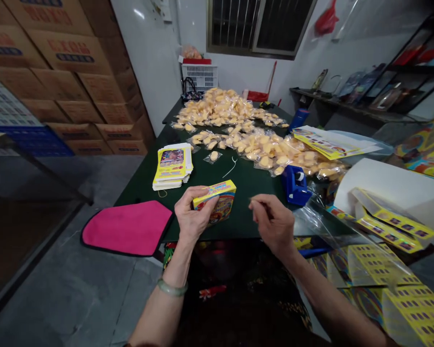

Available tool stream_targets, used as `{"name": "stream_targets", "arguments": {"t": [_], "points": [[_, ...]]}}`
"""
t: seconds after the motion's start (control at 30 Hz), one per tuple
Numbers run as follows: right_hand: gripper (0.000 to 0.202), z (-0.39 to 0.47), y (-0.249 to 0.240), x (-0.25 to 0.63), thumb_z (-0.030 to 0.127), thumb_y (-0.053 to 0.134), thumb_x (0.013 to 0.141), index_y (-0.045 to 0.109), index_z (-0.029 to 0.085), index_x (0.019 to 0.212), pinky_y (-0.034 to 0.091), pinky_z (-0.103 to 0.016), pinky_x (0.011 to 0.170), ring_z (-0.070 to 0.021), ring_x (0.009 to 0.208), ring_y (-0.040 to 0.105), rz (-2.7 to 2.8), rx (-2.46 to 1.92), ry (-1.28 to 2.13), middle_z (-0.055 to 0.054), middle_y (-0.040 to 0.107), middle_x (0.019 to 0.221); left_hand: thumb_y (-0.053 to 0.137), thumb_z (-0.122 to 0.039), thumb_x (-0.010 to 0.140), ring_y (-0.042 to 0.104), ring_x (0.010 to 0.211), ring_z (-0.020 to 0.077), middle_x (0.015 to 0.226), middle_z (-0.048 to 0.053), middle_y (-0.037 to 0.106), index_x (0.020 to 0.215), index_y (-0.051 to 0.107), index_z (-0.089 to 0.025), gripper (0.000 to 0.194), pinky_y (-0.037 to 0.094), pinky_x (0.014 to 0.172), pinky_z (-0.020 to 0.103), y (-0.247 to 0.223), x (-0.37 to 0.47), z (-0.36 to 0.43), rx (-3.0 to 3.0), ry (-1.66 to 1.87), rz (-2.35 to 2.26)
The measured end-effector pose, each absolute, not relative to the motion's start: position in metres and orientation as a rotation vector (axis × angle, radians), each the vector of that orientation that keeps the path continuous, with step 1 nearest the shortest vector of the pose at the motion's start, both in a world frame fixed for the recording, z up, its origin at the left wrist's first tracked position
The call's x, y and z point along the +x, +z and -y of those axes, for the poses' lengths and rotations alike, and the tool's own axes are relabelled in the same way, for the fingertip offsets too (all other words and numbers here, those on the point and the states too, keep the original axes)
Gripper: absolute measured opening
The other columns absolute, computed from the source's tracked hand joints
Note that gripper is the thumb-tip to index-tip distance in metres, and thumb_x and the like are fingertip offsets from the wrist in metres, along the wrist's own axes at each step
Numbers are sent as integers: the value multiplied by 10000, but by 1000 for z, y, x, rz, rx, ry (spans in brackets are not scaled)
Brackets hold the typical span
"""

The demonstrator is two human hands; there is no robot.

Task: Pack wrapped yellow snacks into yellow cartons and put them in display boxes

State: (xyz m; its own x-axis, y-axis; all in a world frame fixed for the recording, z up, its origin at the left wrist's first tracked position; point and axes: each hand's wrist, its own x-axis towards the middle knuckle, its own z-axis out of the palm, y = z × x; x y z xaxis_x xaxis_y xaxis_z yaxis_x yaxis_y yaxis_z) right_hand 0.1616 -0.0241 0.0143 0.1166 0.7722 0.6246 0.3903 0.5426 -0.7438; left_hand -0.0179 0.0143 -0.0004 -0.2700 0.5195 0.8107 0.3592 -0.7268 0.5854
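Observation:
My left hand (193, 214) grips a small printed yellow box (220, 205) over the table's near edge, thumb on one side and fingers on the other. To the right of the box, my right hand (273, 221) hovers with its fingers curled and thumb pressed to the fingertips. Whatever may be in that pinch is too small to make out. Beyond the left hand lies a stack of flat yellow cards or cartons (172, 164). A single wrapped yellow piece (214, 156) rests past the box, near a thin white strip (230, 168).
A large heap of wrapped yellow pieces (224, 108) covers the far part of the green table (144, 166). A blue tape dispenser (295, 185) stands right of my hands. Printed yellow sheets (394, 226) lie at the right. A pink cloth (128, 229) overhangs the left edge. Cardboard boxes (68, 53) stand stacked at left.

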Motion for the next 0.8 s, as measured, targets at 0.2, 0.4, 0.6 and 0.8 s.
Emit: {"name": "stream_targets", "arguments": {"t": [0.2, 0.4, 0.6, 0.8], "points": [[752, 14, 34, 121, 232, 630, 785, 204, 334, 1396, 379, -247, 379, -105, 397, 472, 1258, -816, 1057, 76, 606, 640, 748, -206, 708, 654, 766, 130, 825, 8, 666, 843, 603, -190, 198, 532, 685, 260, 2, -16, -12, 1851, 2117, -1139], [745, 7, 32, 106, 232, 651, 737, 240, 255, 1358, 377, -198, 367, -72, 384, 461, 1090, -762, 1244, 95, 613, 612, 736, -205, 725, 645, 784, 126, 845, 15, 653, 854, 585, -192, 199, 525, 696, 260, 3, -16, -11, 1887, 2124, -1123], [631, 4, 35, 99, 235, 652, 718, 316, 211, 1251, 382, -174, 361, -60, 375, 458, 1044, -804, 1236, 104, 619, 579, 743, -251, 720, 642, 788, 145, 858, 33, 637, 839, 574, -189, 216, 528, 683, 283, 0, -18, -12, 1873, 2097, -1098], [553, 1, 39, 94, 246, 670, 684, 344, 209, 1129, 361, -168, 322, -65, 323, 440, 1067, -938, 1173, 112, 609, 521, 720, -277, 739, 630, 758, 139, 852, 35, 645, 825, 590, -188, 179, 508, 647, 263, 5, -32, -14, 2039, 1943, -1032]]}}
